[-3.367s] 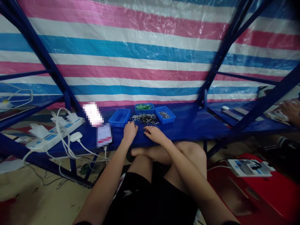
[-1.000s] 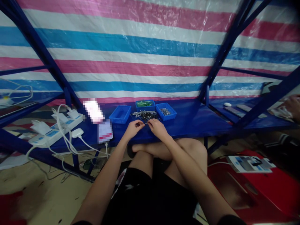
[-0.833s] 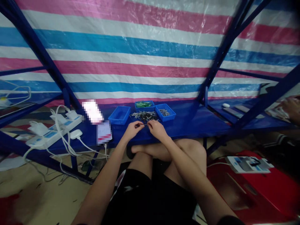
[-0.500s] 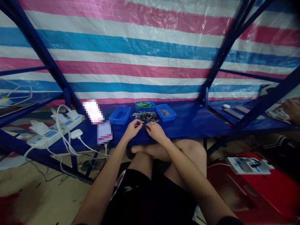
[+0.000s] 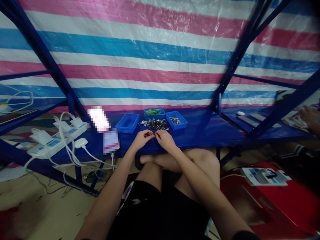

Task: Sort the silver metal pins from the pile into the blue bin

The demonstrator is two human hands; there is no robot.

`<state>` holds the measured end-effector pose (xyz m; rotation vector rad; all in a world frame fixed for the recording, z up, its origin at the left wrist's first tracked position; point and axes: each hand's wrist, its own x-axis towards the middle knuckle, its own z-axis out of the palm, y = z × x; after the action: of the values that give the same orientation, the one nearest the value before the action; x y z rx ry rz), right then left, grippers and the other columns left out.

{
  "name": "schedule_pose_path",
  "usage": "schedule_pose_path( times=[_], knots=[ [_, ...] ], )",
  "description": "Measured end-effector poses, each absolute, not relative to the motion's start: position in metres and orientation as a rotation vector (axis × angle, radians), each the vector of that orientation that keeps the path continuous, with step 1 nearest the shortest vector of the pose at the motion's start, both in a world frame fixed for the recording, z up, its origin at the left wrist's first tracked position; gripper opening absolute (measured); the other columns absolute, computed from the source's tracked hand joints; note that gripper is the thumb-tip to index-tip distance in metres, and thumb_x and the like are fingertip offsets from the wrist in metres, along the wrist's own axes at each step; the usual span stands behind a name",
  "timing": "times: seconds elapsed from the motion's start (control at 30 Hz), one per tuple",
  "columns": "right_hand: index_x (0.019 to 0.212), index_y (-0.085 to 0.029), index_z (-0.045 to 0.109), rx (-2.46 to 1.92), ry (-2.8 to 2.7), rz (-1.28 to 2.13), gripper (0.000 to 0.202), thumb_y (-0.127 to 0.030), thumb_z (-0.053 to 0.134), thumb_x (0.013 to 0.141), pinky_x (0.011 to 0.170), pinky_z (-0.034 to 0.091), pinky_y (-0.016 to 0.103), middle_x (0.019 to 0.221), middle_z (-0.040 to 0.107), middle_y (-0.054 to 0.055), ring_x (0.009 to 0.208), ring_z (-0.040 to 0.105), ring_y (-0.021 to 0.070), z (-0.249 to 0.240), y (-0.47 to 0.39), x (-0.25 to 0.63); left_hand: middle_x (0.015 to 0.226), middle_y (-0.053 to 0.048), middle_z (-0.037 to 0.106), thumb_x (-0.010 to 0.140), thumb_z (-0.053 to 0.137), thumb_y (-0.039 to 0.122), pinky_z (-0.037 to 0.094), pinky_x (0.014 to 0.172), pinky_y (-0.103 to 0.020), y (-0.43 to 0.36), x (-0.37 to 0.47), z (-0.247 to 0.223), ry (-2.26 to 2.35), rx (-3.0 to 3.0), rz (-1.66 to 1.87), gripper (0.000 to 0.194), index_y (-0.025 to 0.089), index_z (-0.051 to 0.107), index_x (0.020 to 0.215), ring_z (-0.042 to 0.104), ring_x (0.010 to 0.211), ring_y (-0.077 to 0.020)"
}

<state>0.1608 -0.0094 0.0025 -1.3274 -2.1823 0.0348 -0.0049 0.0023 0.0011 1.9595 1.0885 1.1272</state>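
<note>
My left hand and my right hand meet over the front of the blue table, fingertips together in a pinch. Whatever lies between the fingers is too small to make out. Just beyond them is a pile of thin black and silvery pieces. To its right stands a blue bin with small metal pieces inside. Behind the pile, another blue bin contains green pieces. On the left sits a third blue bin, its floor bare.
A white power strip with plugs and cables lies at the left, near two blurred-out devices. Blue frame posts rise on both sides before a striped sheet. Another person's hand shows far right, above a red stool.
My hands have come closer together, and their fingertips now meet. The bins and the pile look the same.
</note>
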Motion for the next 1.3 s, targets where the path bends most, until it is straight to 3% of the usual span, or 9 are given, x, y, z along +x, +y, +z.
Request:
schedule_pose_path(
  times=[0.17,0.37,0.63,1.03,1.2,1.3],
  knots=[
    [0.098,-0.018,0.059,-1.318,-2.206,0.085,0.021,-0.023,0.041,0.089,0.081,0.041,0.025,0.093,0.062,0.007,0.092,0.055,0.0162,0.001,-0.009,0.160,0.083,-0.005,0.065,0.074,0.059,0.036,0.048,0.076,-0.029,0.004,-0.004,0.000,1.062,1.880,1.155,0.024,0.014,0.060,0.082,0.061,0.078,-0.0168],
    [0.121,-0.017,0.046,-1.145,-2.100,0.194,0.033,-0.018,0.039,0.088,0.085,0.041,0.027,0.103,0.060,0.007,0.096,0.055,0.0147,0.008,-0.004,0.167,0.078,-0.006,0.065,0.074,0.059,0.034,0.048,0.073,-0.030,0.006,-0.004,-0.002,1.080,1.830,1.126,0.025,0.013,0.059,0.087,0.062,0.075,-0.0174],
    [0.099,-0.019,0.059,-1.210,-2.229,0.085,0.020,-0.022,0.042,0.090,0.081,0.042,0.026,0.095,0.062,0.006,0.092,0.055,0.0157,0.010,-0.005,0.170,0.088,-0.007,0.068,0.077,0.055,0.039,0.047,0.071,-0.030,0.005,-0.006,-0.002,1.198,2.020,1.115,0.030,0.015,0.066,0.091,0.060,0.076,-0.0184],
    [0.097,-0.017,0.057,-1.296,-2.261,0.133,0.022,-0.027,0.038,0.092,0.073,0.040,0.023,0.091,0.065,0.007,0.085,0.059,0.0146,0.002,-0.010,0.157,0.091,-0.008,0.068,0.074,0.059,0.039,0.048,0.076,-0.032,0.005,-0.006,-0.004,1.171,1.893,1.246,0.028,0.015,0.066,0.087,0.062,0.084,-0.0206],
    [0.095,-0.018,0.059,-1.292,-2.258,0.160,0.023,-0.029,0.039,0.092,0.076,0.041,0.024,0.091,0.065,0.007,0.086,0.059,0.0155,0.008,-0.010,0.162,0.084,-0.008,0.068,0.075,0.059,0.039,0.049,0.076,-0.032,0.005,-0.005,-0.003,1.111,1.790,1.244,0.028,0.014,0.061,0.087,0.063,0.080,-0.0197],
    [0.104,-0.019,0.056,-1.259,-2.133,0.154,0.022,-0.028,0.041,0.091,0.080,0.041,0.025,0.096,0.064,0.006,0.091,0.058,0.0151,0.013,-0.007,0.168,0.078,-0.006,0.067,0.074,0.059,0.039,0.049,0.072,-0.030,0.003,-0.004,-0.001,1.127,1.824,1.203,0.027,0.014,0.061,0.084,0.063,0.075,-0.0185]
  ],
)
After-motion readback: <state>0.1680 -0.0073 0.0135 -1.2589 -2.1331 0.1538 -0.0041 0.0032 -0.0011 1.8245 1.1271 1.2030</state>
